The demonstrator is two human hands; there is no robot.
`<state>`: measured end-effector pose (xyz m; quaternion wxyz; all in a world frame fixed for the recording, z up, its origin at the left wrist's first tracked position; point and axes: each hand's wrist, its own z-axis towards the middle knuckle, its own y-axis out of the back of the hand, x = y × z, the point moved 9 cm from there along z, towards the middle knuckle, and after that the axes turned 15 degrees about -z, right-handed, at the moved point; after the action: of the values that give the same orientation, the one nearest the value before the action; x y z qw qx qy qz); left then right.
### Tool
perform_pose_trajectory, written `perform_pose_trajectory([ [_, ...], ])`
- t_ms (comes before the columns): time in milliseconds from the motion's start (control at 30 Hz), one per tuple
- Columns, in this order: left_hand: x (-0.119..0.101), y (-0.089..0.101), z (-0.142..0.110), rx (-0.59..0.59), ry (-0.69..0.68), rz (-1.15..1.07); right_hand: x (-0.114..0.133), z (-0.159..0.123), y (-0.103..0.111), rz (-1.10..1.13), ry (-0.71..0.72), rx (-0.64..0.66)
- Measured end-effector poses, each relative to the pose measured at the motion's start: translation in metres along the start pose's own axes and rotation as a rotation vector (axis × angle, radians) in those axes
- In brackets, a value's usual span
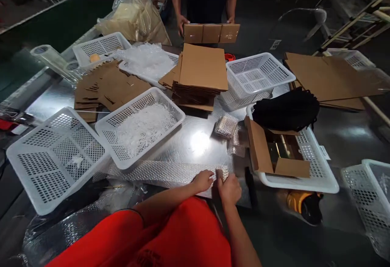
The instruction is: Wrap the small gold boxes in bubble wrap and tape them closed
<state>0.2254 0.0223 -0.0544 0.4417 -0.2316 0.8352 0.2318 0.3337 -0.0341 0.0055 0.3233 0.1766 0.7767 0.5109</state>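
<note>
A long strip of bubble wrap (164, 172) lies across the metal table in front of me. My left hand (203, 180) is near its right end, fingers bent and pressed together on the wrap. My right hand (230, 188) closes around the wrap's right end, thumb toward the left hand. Between the two hands shows a small brownish piece (218, 173), too blurred to name. Just beyond my hands sits a stack of small bubble-wrapped packets (226, 126).
White baskets surround the work spot: one with shredded filler (146, 129), one at left (55, 157), one at right under an open carton (258, 153) and black cloth bags (286, 108). Flat cardboard (202, 66) is stacked ahead. A tape dispenser (304, 206) lies right. Opposite, a person holds cardboard.
</note>
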Motion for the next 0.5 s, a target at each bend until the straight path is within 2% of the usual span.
perform_pose_trajectory([
  [100, -0.009, -0.003, 0.016, -0.084, 0.041, -0.079, 0.001, 0.000, -0.001, 0.000, 0.021, -0.042],
  [200, -0.012, -0.007, 0.023, -0.180, 0.149, -0.159, 0.005, -0.003, 0.003, 0.017, 0.019, -0.078],
  [333, -0.003, -0.003, 0.022, -0.331, 0.272, -0.337, 0.010, -0.007, 0.007, 0.044, 0.030, -0.069],
  [433, 0.010, -0.003, 0.019, -0.369, 0.282, -0.619, 0.013, -0.007, 0.001, 0.111, 0.103, -0.012],
  [500, 0.019, -0.002, 0.014, -0.369, 0.290, -0.722, 0.015, -0.005, -0.009, 0.221, 0.177, 0.048],
])
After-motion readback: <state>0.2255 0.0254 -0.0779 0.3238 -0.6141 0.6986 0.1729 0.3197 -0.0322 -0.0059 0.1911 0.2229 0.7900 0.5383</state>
